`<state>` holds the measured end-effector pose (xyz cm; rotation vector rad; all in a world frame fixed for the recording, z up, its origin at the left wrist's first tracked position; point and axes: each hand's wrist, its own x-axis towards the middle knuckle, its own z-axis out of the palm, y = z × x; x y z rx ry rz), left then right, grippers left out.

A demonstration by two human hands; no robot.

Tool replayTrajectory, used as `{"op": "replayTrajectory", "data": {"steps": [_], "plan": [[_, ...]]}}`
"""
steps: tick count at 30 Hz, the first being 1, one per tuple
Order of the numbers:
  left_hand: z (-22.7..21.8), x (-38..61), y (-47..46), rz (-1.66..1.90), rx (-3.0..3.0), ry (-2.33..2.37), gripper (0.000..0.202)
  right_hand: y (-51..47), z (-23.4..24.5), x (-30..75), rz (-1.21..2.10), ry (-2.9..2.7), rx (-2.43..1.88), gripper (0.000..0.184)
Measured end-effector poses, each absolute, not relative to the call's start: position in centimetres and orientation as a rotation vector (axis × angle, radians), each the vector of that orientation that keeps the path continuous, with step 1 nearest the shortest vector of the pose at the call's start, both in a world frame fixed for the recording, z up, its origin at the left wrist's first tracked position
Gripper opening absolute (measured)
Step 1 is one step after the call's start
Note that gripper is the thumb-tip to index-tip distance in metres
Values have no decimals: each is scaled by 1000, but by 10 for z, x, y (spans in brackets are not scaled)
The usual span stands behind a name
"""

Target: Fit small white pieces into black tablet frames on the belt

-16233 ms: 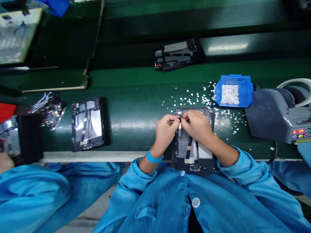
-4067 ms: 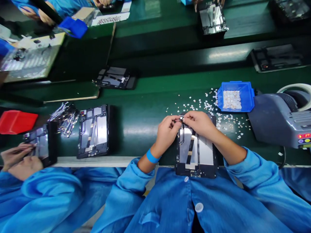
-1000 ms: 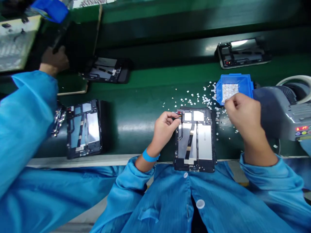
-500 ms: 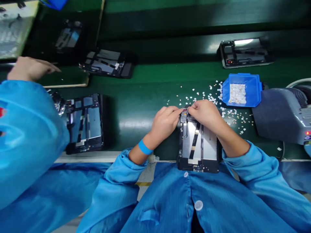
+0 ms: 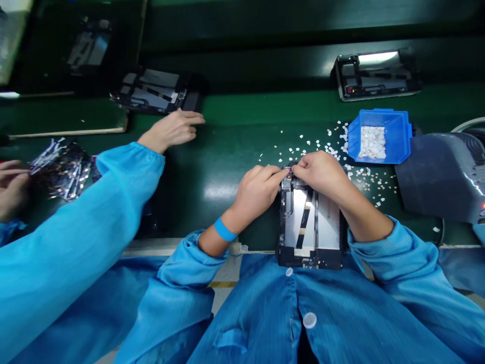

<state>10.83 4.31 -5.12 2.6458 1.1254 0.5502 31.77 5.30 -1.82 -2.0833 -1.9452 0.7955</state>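
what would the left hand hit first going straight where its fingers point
Most likely the right hand, facing the left hand at the top of the open device; depth there is hard to judge.

Below and right of the frame's centre, a tablet point(image 5: 328, 227) lies on the bench point(image 5: 227, 146), jutting over its near edge. The left hand point(image 5: 259, 189) and right hand point(image 5: 320, 172) meet at its upper left corner. Beyond it, scraps point(image 5: 331, 150) lie scattered left of and below a bin point(image 5: 399, 134) with more inside; a machine point(image 5: 435, 177) stands just right. A second tablet point(image 5: 379, 76) lies upper right, a third tablet point(image 5: 151, 88) upper left, above a heap of strips point(image 5: 70, 172).
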Motion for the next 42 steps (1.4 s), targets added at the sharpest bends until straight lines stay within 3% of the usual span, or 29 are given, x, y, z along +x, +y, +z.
{"op": "replayTrajectory", "data": {"steps": [12,19,26,30,35,39,40,42], "plan": [[-41,115,50,358,2652,1094,31,28,-40,331,607,-2011,-1812,23],[-40,103,75,400,2394,901,42,-10,-58,339,245,-2423,-1459,44],[-37,122,88,501,2061,1193,23,6,-55,343,328,-2536,-1406,43],[-45,136,105,339,1861,1134,6,-3,-50,353,471,-2251,-1340,48],[-50,140,119,224,1712,1024,26,-85,-19,397,498,-1888,-1435,33],[-63,130,126,243,1651,1075,27,-159,-14,467,304,-977,-1688,12],[-70,127,129,261,1635,1076,29,-171,-17,487,266,-702,-1669,11],[-81,124,133,312,1644,1018,29,-184,-25,526,331,-296,-1595,28]]}}
